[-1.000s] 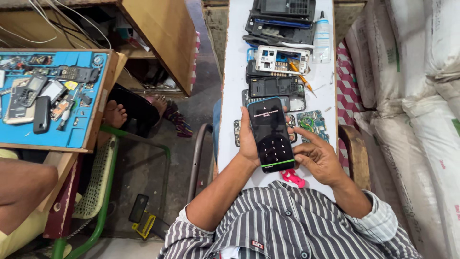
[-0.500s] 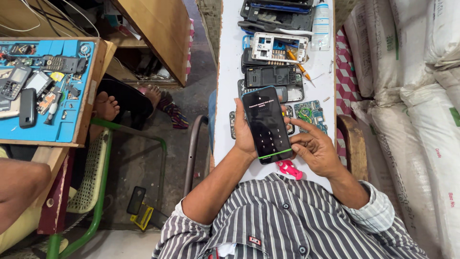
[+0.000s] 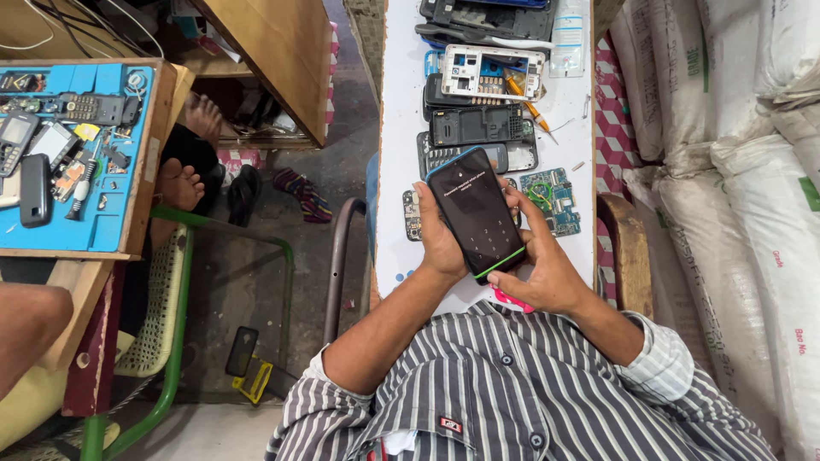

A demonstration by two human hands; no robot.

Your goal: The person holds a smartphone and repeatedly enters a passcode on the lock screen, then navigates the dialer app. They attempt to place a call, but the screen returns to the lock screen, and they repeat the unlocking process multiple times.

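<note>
Smartphone (image 3: 480,213) held up just above the white desk (image 3: 397,128), between both hands. Left hand (image 3: 440,243) cups its back & left edge, fingers wrapped round it, grasping. Right hand (image 3: 547,273) supports the lower right corner; its thumb lies at the bottom edge by the green rim, other fingers curl behind the phone's right side, so also grasping it. Screen is lit w/ a dark number-pad lock view, a line of small text on top.

Beyond the phone on the desk: a green circuit board (image 3: 551,198) just right of it, a keypad phone body (image 3: 444,154) partly hidden behind its top, then a black inner frame (image 3: 478,125) & a white phone frame (image 3: 494,70) further off. A screwdriver w/ orange handle (image 3: 521,92) lies beside the white frame. Pink bit (image 3: 511,299) shows under the right hand.

Far left of the phone: a blue work mat (image 3: 60,222) w/ more handsets & parts, another person's bare feet (image 3: 184,183) beside it.

Judging progress: phone is assembled, powered & at the lock pad; no digits seem entered as far as can be made out, so unlocking looks not yet done
</note>
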